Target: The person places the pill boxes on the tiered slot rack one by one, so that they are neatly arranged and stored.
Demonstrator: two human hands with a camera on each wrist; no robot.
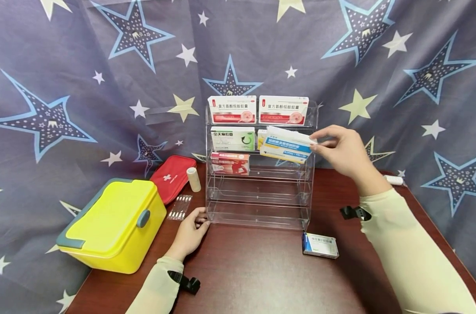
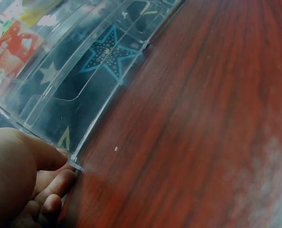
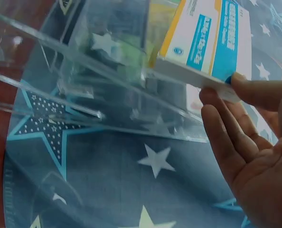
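Note:
A clear acrylic display rack (image 1: 257, 213) with several tiers stands upright on the table. My right hand (image 1: 344, 150) pinches the right end of a blue, white and yellow medicine box (image 1: 286, 146), tilted in front of the rack's second tier. In the right wrist view, thumb and fingertips hold that medicine box (image 3: 207, 40) by its end. Behind it, a yellow-edged box (image 1: 261, 138) is mostly hidden. With thumb and curled fingers, my left hand (image 1: 188, 235) grips the rack's lower left front corner, seen closely in the left wrist view beside the rack (image 2: 84, 128).
Red-and-white boxes (image 1: 232, 110) fill the top tier; a green-and-white box (image 1: 232, 138) and a red box (image 1: 230, 163) sit below. A blue-and-white box (image 1: 320, 245) lies front right. Leftward are a yellow case (image 1: 112, 222), red pouch (image 1: 172, 179), blister pack (image 1: 180, 207) and pale cylinder (image 1: 193, 179).

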